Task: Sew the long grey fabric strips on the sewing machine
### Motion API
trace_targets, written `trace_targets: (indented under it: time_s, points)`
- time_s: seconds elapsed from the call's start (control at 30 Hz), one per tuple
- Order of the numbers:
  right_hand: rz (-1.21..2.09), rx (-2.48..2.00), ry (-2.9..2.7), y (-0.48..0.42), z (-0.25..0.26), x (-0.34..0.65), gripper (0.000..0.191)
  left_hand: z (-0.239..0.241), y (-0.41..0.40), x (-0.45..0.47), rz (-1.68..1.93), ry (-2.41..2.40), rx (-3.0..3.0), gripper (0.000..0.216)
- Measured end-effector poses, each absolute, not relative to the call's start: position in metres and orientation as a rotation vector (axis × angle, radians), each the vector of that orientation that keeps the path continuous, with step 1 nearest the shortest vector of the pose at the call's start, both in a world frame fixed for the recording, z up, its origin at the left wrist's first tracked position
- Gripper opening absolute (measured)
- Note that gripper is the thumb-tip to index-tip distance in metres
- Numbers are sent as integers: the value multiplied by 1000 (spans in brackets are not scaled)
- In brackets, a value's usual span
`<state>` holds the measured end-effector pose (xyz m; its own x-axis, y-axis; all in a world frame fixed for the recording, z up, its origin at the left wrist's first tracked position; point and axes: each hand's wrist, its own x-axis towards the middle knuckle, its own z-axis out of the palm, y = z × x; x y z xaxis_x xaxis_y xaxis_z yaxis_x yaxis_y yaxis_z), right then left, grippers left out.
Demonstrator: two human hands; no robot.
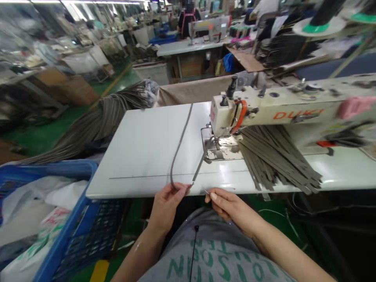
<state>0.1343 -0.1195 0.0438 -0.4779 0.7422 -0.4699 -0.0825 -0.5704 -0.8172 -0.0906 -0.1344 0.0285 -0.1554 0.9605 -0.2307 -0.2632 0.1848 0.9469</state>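
Note:
At the table's front edge, my left hand (167, 203) is closed, pinching the end of a long grey cord (177, 150) between thumb and fingers. From there the cord curves back across the white table. A short flat grey strip (199, 165) runs from under the sewing machine's needle area (219, 141) towards my left fingertips; whether they touch is unclear. My right hand (225, 201), just to the right, is closed around a thin pointed metal tool (206, 191). Only its tip shows, and the fingers hide the rest.
Many flat grey strips (279, 160) lie piled under the machine arm (293, 103). A blue basket (85, 188) with plastic bags stands at left. Behind it hangs a thick bundle of grey cords (96, 121). A person (188, 23) is at another machine further back.

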Motion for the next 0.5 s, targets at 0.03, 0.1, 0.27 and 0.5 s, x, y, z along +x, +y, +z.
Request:
trace_targets:
  time_s: [0.03, 0.1, 0.27, 0.5]
  points:
    - [2116, -1170, -1023, -120, 44, 132, 55, 30, -134, -89, 1314, 1219, 715, 28]
    - [2162, -1156, -1010, -121, 43, 126, 56, 33, -135, -88, 1345, 1170, 625, 28]
    - [2170, -1157, -921, -115, 41, 116, 54, 35, -137, -86, 1349, 1105, 564, 29]
    - [2177, -1164, -962, -102, 46, 109, 56, 25, -139, -93, 1301, 1135, 789, 22]
